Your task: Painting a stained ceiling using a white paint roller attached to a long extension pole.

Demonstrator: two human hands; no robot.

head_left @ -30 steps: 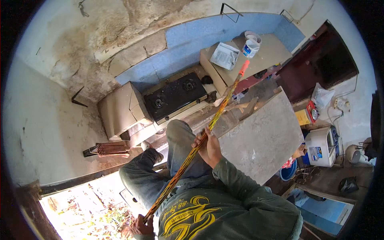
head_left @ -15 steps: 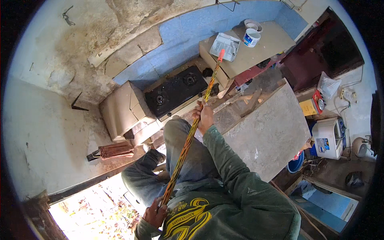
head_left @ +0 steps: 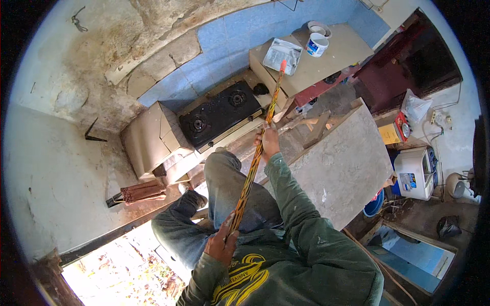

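My left hand (head_left: 221, 242) grips the lower part of a long yellow-and-black patterned pole (head_left: 250, 178), just above my lap. Higher up the same pole, my right hand (head_left: 268, 140) is closed around it, near the gas stove. The pole's red-orange end (head_left: 283, 65) reaches over a pale, paint-smeared tray (head_left: 270, 53) on the tan counter (head_left: 347, 46); I cannot make out what is fitted to that end. White tubs (head_left: 317, 46) stand beside the tray. A black two-burner gas stove (head_left: 214, 115) lies left of the pole's upper part.
A large dusty grey slab (head_left: 337, 173) fills the right middle. Beyond it are a white appliance (head_left: 412, 176), blue bucket (head_left: 372, 206), red box (head_left: 400, 127) and dark doorway (head_left: 418, 61). A folded brown bundle (head_left: 143, 191) sits by the left wall, above a bright opening (head_left: 127, 265).
The pole's tip has shifted left and down from near the tubs onto the tray. Both my hands have moved upward in view, the left one further, bringing it closer to the right.
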